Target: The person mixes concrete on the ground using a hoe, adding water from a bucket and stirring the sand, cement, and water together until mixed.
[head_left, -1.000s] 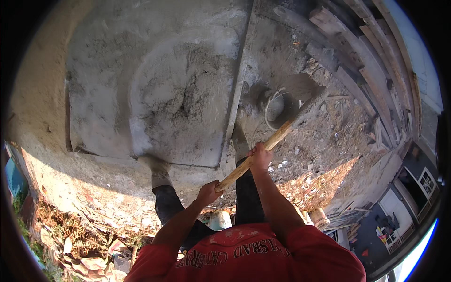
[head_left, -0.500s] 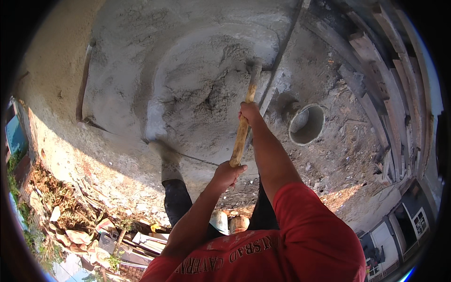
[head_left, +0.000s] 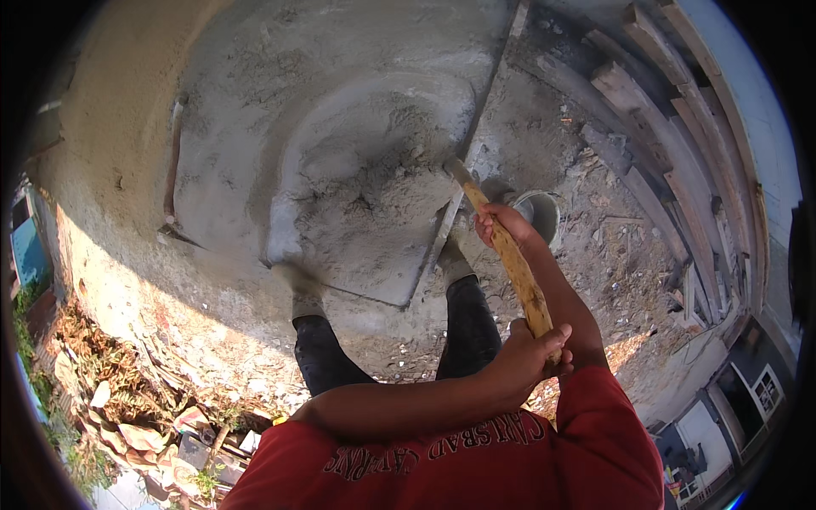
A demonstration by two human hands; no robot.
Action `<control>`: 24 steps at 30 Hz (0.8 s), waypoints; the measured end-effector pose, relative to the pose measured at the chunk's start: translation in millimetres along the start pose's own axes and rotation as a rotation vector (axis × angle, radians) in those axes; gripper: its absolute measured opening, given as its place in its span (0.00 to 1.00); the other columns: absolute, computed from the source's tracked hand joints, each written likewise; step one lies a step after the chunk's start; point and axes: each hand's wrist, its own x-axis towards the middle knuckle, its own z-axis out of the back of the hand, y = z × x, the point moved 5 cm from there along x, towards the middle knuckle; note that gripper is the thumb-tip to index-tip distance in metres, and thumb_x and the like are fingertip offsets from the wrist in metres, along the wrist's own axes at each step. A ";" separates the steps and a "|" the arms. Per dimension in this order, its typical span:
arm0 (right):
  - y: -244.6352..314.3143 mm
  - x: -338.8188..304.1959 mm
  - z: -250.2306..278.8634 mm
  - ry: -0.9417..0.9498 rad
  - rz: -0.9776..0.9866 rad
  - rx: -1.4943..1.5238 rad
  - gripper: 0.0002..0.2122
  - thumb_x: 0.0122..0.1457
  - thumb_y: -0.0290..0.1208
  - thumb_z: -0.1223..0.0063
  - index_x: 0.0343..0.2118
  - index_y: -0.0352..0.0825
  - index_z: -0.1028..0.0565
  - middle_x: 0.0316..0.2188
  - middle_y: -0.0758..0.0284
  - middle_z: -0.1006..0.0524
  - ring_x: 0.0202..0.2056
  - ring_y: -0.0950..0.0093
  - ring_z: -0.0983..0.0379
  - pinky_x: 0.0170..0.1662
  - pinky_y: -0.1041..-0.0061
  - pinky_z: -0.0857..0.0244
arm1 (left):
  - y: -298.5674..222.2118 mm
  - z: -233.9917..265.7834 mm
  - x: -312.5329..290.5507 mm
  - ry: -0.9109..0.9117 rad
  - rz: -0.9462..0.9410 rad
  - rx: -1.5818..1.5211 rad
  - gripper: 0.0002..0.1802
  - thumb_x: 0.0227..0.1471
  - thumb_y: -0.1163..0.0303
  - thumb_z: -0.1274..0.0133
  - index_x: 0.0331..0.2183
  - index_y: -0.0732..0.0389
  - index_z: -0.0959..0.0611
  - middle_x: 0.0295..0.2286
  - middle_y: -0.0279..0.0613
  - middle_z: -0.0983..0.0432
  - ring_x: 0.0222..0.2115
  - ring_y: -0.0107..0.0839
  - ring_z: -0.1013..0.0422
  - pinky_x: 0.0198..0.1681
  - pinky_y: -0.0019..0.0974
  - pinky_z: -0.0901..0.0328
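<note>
Both my hands are closed around a long, knotty wooden tool handle, slanting from lower right to upper left. My left hand grips its near end, with the left forearm laid across my body. Farther up the shaft, my right hand is wrapped around it. The handle's far end is coated grey and meets the wet cement mix; I cannot make out a blade there. The mix lies in a rough, churned heap inside a smoother raised ring. Partly behind my right hand is a cement-stained bucket.
A straight strip edges the slab on the right. Long weathered boards are stacked at far right. My boots stand at the slab's near edge. Dry leaves and debris lie lower left, beside a wall.
The handle's near end and my left hand have swung right and toward me. My right hand has shifted right and nearer, covering part of the bucket. The handle now slants the other way.
</note>
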 end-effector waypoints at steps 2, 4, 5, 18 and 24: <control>-12.0 -47.6 10.0 0.001 0.050 0.040 0.10 0.65 0.34 0.54 0.33 0.32 0.33 0.18 0.73 0.34 0.18 0.84 0.37 0.21 0.85 0.36 | 35.6 -23.0 -15.0 0.025 0.118 0.038 0.22 0.58 0.66 0.42 0.43 0.64 0.38 0.31 0.39 0.33 0.32 0.29 0.27 0.37 0.37 0.26; -23.9 -91.8 23.1 -0.021 0.114 0.051 0.10 0.65 0.35 0.54 0.34 0.32 0.33 0.18 0.73 0.34 0.18 0.85 0.37 0.21 0.86 0.36 | 63.5 -35.0 -18.7 0.154 0.148 0.152 0.24 0.58 0.66 0.42 0.43 0.64 0.40 0.32 0.41 0.33 0.32 0.29 0.26 0.36 0.34 0.25; -27.9 -113.0 30.0 -0.038 0.152 0.039 0.11 0.65 0.35 0.53 0.35 0.31 0.32 0.18 0.74 0.34 0.18 0.85 0.37 0.21 0.87 0.37 | 77.6 -39.0 -23.4 0.198 0.171 0.208 0.27 0.58 0.66 0.42 0.45 0.64 0.43 0.33 0.43 0.33 0.31 0.30 0.26 0.36 0.35 0.24; -124.7 3.5 147.5 -0.631 0.847 0.372 0.08 0.59 0.32 0.50 0.28 0.34 0.33 0.19 0.63 0.32 0.18 0.68 0.32 0.22 0.65 0.33 | -42.7 261.3 5.2 -0.066 -0.172 1.895 0.22 0.53 0.58 0.41 0.49 0.53 0.23 0.36 0.41 0.22 0.38 0.46 0.27 0.43 0.50 0.35; -115.4 87.7 165.5 -0.673 0.753 0.478 0.07 0.53 0.29 0.47 0.26 0.34 0.33 0.20 0.64 0.32 0.19 0.67 0.31 0.24 0.61 0.33 | -87.4 368.3 100.7 -0.506 -0.571 2.299 0.23 0.47 0.62 0.37 0.47 0.51 0.21 0.34 0.41 0.20 0.34 0.47 0.25 0.38 0.50 0.33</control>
